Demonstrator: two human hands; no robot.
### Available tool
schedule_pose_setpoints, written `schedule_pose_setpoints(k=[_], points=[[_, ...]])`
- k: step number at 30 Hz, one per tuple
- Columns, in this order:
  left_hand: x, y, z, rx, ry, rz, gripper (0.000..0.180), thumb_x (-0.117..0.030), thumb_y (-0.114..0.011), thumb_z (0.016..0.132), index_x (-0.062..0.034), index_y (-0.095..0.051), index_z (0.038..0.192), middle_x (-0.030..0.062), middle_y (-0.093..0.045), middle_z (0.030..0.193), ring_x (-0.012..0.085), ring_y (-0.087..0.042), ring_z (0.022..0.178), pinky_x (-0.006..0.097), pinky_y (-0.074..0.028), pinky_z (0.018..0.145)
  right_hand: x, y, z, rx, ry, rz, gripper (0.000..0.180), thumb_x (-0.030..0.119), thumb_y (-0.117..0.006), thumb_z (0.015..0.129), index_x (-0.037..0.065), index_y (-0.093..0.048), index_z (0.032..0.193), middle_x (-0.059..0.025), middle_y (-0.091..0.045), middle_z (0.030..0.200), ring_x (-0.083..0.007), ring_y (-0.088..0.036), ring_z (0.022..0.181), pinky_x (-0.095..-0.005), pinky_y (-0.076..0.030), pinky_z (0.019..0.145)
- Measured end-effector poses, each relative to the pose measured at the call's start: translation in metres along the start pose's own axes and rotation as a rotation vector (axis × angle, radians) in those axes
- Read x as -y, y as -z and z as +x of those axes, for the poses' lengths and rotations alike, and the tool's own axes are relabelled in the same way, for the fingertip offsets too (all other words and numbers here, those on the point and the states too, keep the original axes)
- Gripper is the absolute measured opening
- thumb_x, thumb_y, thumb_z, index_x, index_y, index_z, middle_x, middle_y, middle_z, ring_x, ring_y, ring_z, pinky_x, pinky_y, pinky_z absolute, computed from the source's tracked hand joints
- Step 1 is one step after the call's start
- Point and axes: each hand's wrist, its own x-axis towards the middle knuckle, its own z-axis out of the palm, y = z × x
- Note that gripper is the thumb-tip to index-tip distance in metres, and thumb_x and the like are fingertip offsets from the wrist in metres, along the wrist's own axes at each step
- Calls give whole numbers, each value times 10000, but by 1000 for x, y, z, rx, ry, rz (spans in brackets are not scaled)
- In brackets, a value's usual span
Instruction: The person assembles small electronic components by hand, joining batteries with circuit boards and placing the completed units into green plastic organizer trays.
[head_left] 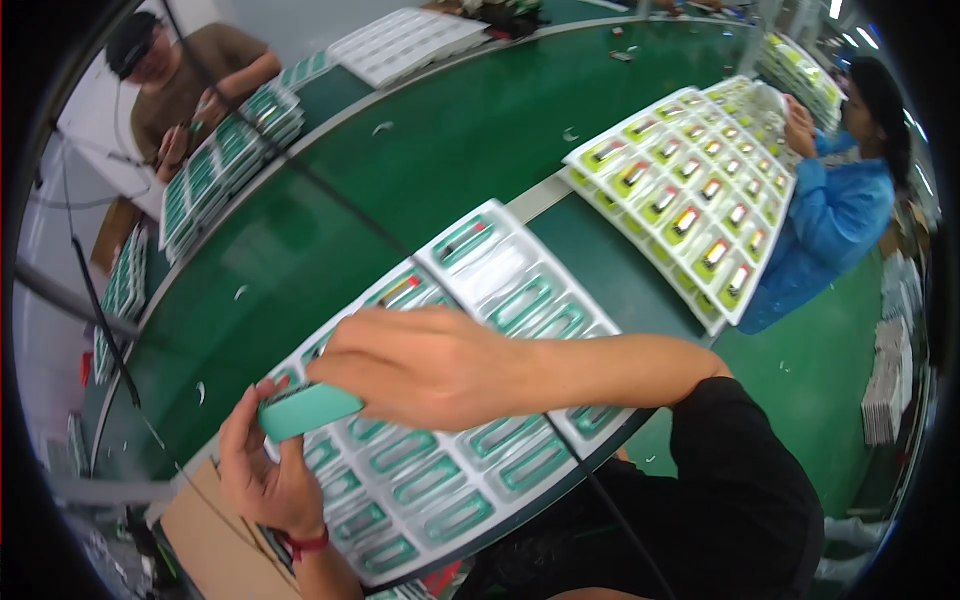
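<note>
- Teal case lies lengthwise left-to-right, lower left of frame, above the white tray.
- Left hand pinches its left end.
- Right hand, fingers pressed together, covers its right end.

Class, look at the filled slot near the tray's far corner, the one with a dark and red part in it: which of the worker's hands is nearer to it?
Right. The right hand lies over the tray just below that filled slot; the left hand is farther, at the tray's near-left edge.
</note>
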Motion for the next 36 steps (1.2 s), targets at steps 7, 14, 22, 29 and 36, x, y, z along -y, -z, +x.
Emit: schedule_pose_setpoints(k=[7, 14, 22, 29, 36], points=[[14, -10, 7, -38, -402, -282, 481, 85, -728, 740, 31, -478, 1147, 315, -592, 1132, 379, -654, 975, 415, -546, 842, 8, 6, -6, -155, 335, -171, 219, 24, -633, 644, -54, -649, 847, -140, -623, 856, -163, -553, 603, -229, -453, 466], [10, 2, 9, 45, -560, -159, 387, 19, -674, 829, 23, -448, 1142, 340, -569, 1115, 395, -658, 946, 397, -577, 806, 20, 12, -8, -3, 344, -193, 406, -83, -695, 649, -51, -589, 1040, -205, -609, 1072, -240, -621, 740, -270, -496, 555], [-21, 24, 13, 25, -650, 249, 467, 72, -709, 699, -24, -516, 1112, 218, -624, 1089, 344, -681, 881, 357, -581, 679, -4, 7, -16, 3, 20, 115, 449, 58, -783, 660, 33, -547, 1041, -177, -647, 1021, -249, -621, 773, -330, -492, 621], [-23, 25, 20, 34, -669, 241, 299, 41, -709, 707, -17, -591, 976, 189, -673, 975, 303, -692, 808, 320, -570, 631, -9, -1, -8, -21, 242, 24, 292, 95, -673, 615, -13, -529, 845, -100, -533, 718, -190, -519, 503, -280, -406, 390], [-14, 25, 26, 85, -620, 163, 365, 31, -785, 626, 0, -652, 965, 176, -685, 946, 273, -691, 771, 296, -562, 618, -5, -4, -10, 50, 126, 12, 306, 127, -740, 630, 22, -535, 831, -75, -510, 708, -181, -515, 505, -287, -384, 394]])
